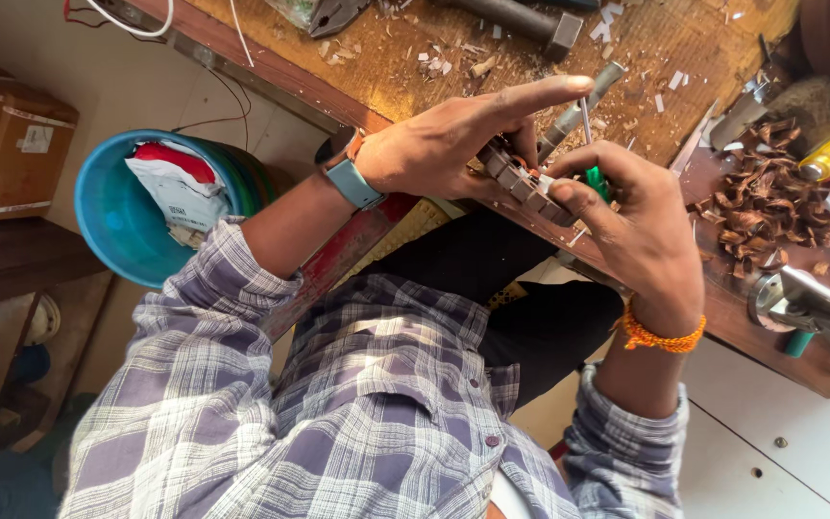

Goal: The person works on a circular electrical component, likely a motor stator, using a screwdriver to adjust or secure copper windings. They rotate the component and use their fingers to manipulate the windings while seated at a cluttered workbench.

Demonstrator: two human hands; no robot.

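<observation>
Head view shows both hands meeting at frame centre: the left hand (444, 144) grips a slotted grey metal block (521, 181), its long axis running lower right, while the right hand (641, 226) pinches a green-handled screwdriver (592, 159) against it, above the shaving-strewn wooden table (386, 53).

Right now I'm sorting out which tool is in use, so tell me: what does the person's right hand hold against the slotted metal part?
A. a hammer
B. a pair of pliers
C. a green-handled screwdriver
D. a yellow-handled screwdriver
C: the right hand grips a green-handled screwdriver, its thin shaft rising beside the slotted metal part that the left hand steadies.
</observation>
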